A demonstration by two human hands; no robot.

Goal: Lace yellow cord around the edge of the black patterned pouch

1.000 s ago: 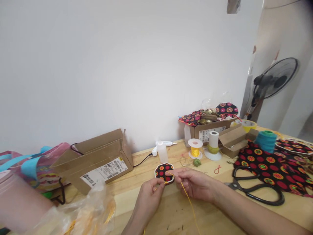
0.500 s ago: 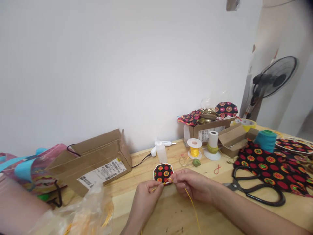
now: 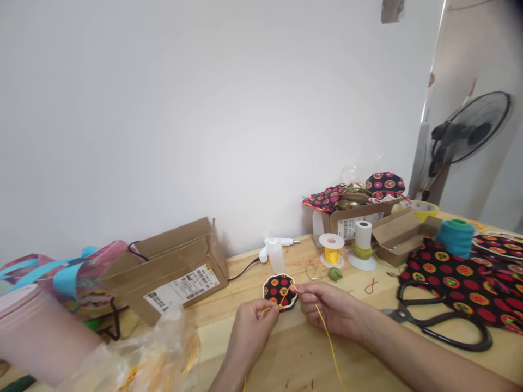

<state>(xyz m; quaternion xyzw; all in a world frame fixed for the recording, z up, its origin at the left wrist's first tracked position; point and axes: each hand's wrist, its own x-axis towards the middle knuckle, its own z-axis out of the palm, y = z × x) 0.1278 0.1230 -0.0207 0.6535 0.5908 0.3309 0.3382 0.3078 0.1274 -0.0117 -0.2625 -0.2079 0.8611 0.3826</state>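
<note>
My left hand is closed, thumb and forefinger pinching a yellow cord. My right hand pinches the same cord a little farther right, and its loose end hangs down across the table. Between my hands part of the cord runs slanting over a small black fabric piece with red and yellow round motifs and a white edge. This piece lies just beyond my fingertips; whether they touch it I cannot tell. A knot or crossing in the cord by my left fingertips is too small to make out.
Behind stand a white bottle, a yellow cord spool and a green spool. Black-handled scissors lie at right by patterned fabric. A cardboard box, plastic bag and pink cylinder occupy the left.
My hands have moved slightly apart, drawing out a stretch of yellow cord between them. The whole view has shifted a little, so everything appears farther right.
</note>
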